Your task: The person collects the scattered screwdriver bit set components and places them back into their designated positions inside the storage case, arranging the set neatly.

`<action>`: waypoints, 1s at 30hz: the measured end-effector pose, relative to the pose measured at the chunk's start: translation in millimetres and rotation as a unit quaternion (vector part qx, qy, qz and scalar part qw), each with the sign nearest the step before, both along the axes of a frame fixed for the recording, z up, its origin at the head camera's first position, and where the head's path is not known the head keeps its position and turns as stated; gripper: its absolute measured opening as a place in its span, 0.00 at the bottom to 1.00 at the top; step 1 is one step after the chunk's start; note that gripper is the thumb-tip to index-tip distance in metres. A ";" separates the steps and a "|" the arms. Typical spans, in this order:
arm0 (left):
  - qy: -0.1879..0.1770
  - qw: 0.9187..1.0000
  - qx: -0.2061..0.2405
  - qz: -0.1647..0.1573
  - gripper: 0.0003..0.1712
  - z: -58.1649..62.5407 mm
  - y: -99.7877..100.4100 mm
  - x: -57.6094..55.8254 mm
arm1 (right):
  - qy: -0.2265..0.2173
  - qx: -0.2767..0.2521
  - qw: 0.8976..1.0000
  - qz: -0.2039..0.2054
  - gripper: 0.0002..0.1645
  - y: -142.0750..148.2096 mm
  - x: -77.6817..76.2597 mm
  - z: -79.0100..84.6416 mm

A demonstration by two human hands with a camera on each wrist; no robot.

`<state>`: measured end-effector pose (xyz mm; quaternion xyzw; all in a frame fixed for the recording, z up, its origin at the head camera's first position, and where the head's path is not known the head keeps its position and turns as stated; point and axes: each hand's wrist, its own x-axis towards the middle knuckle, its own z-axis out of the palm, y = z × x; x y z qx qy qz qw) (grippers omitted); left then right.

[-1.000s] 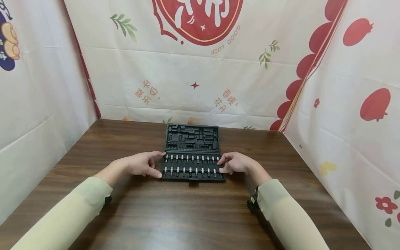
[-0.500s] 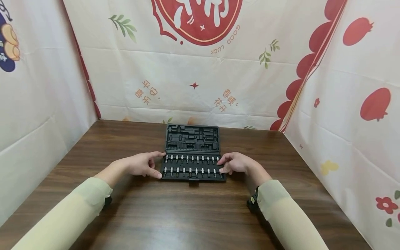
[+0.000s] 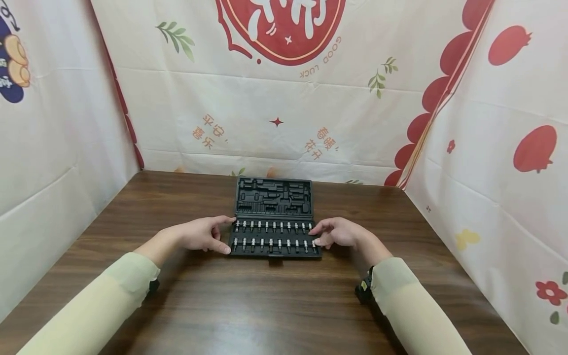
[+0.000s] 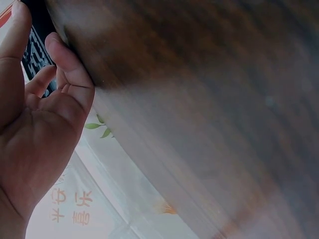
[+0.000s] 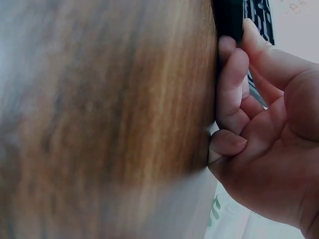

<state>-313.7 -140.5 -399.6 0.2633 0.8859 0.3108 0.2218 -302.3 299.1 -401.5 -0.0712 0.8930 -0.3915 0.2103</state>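
Note:
A black socket bit case lies open and flat on the table, its moulded lid folded back towards the far side. Silver socket bits fill two rows in the base. My left hand holds the case's left side, index finger at the hinge end and thumb at the front corner. On the opposite side, my right hand grips the edge between thumb and fingers. The right wrist view shows the fingers curled against the case's side. Dark parts of the case show past both hands in the wrist views.
Brown wood-grain table surrounds the case. A printed white cloth hangs behind the table, with similar cloths at left and right. Dark wrist devices sit at the sleeve cuffs.
My right hand has shifted slightly to the right, uncovering more of the end bit in the front row. The left hand and the case look nearly unmoved.

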 end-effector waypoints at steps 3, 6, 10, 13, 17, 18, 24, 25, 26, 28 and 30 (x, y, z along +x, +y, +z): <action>0.000 1.000 0.000 -0.003 0.56 0.8 0.0 0.0 | 0.003 -0.002 1.000 0.011 0.18 2.7 0.0 1.1; 0.001 1.000 -0.001 -0.005 0.57 2.2 -0.6 1.2 | 0.005 0.002 1.000 0.018 0.19 6.0 0.4 1.4; 0.001 1.000 0.000 -0.006 0.57 2.3 -1.1 2.2 | 0.008 0.009 1.000 0.022 0.21 10.9 2.3 0.8; -0.001 1.000 0.001 -0.007 0.57 1.5 -1.0 2.1 | 0.008 0.000 1.000 0.028 0.21 12.7 3.4 -0.1; -0.004 1.000 0.004 -0.004 0.57 -0.6 -0.8 2.1 | 0.005 -0.012 0.999 0.029 0.21 13.4 3.7 -1.2; -0.004 1.000 0.005 -0.004 0.57 -1.0 -0.7 2.1 | 0.004 -0.013 0.999 0.031 0.21 14.3 3.4 -1.7; -0.001 1.000 0.002 -0.001 0.56 -1.1 0.1 0.9 | 0.011 -0.010 0.999 0.043 0.23 20.6 2.4 -2.8; -0.001 1.000 0.002 -0.001 0.56 -0.8 0.3 0.8 | 0.012 -0.010 0.999 0.045 0.24 21.3 2.5 -2.5; -0.002 1.000 0.001 0.000 0.56 -0.5 0.4 0.8 | 0.012 -0.009 0.999 0.044 0.24 22.1 2.5 -2.1; -0.001 1.000 0.000 -0.001 0.56 0.0 0.3 1.3 | 0.009 -0.010 0.999 0.041 0.25 23.1 2.2 -1.5; 0.002 1.000 -0.001 -0.004 0.57 -0.2 -0.2 1.6 | 0.005 -0.011 0.999 0.036 0.25 23.3 2.0 -0.5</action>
